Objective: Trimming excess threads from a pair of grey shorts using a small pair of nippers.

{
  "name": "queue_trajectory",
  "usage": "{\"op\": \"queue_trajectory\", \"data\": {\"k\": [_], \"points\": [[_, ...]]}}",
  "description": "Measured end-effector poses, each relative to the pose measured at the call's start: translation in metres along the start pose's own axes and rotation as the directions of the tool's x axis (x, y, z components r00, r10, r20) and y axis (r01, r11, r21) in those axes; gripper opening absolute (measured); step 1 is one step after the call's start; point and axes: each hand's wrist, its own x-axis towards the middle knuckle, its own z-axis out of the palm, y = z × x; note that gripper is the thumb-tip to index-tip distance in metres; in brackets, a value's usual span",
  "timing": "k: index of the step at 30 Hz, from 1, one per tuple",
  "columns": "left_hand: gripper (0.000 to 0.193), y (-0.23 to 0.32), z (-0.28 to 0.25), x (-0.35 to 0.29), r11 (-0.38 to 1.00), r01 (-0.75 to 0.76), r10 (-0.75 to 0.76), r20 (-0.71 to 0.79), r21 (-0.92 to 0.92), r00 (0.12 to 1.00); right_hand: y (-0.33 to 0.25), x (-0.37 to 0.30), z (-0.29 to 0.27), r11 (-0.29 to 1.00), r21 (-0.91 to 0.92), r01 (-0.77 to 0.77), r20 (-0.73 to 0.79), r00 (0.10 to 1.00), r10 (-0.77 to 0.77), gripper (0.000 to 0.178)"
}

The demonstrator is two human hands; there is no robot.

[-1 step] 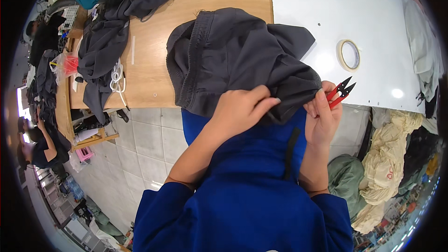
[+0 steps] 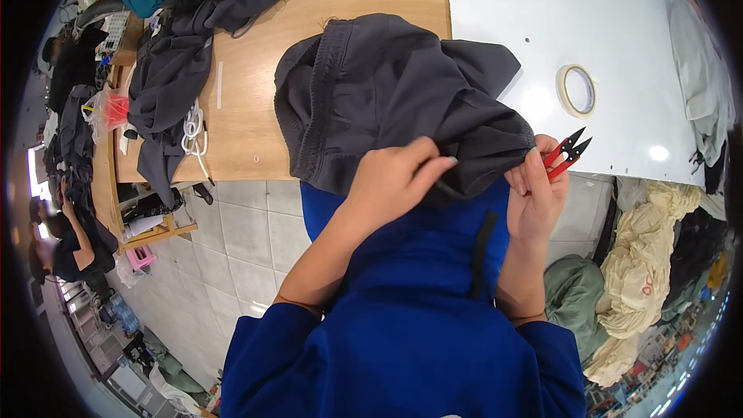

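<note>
Left hand (image 2: 389,180) shifts slightly leftward over the garment (image 2: 402,93) overhanging the tabletop (image 2: 249,93) (can't tell if it grips). Right hand (image 2: 539,190) clamps snips (image 2: 574,153) and cloth; edge-handling seems in hand, calling for steady tension.

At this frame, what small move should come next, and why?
Probably the left hand should smooth the dark grey garment toward the right hand: folds bunch between the hands, the right hand pinches the cloth's edge, and the red-handled snips it holds point away from the cloth.
</note>
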Motion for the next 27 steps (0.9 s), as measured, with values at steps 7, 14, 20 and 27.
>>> {"op": "queue_trajectory", "data": {"k": [7,14,20,27], "points": [[0.026,-0.017,-0.007,-0.014,0.523,0.134,-0.247,0.001,-0.842,0.969,0.002,0.001,-0.005,0.999,0.046,0.001,-0.044,0.999,0.001,0.010],[0.033,-0.016,-0.019,-0.015,0.448,0.128,-0.281,-0.003,-0.885,0.960,-0.003,0.015,-0.014,0.996,0.075,0.047,-0.148,0.988,-0.035,0.013],[0.023,-0.062,-0.053,-0.020,0.952,-0.095,-0.115,-0.624,-0.292,0.773,-0.032,0.037,-0.024,0.946,-0.013,0.323,-0.350,0.885,-0.307,0.025],[0.019,-0.070,-0.060,-0.012,0.976,0.190,-0.104,-0.534,0.108,0.839,-0.003,0.017,-0.013,0.990,-0.083,0.117,-0.002,0.993,-0.118,0.016]]}}
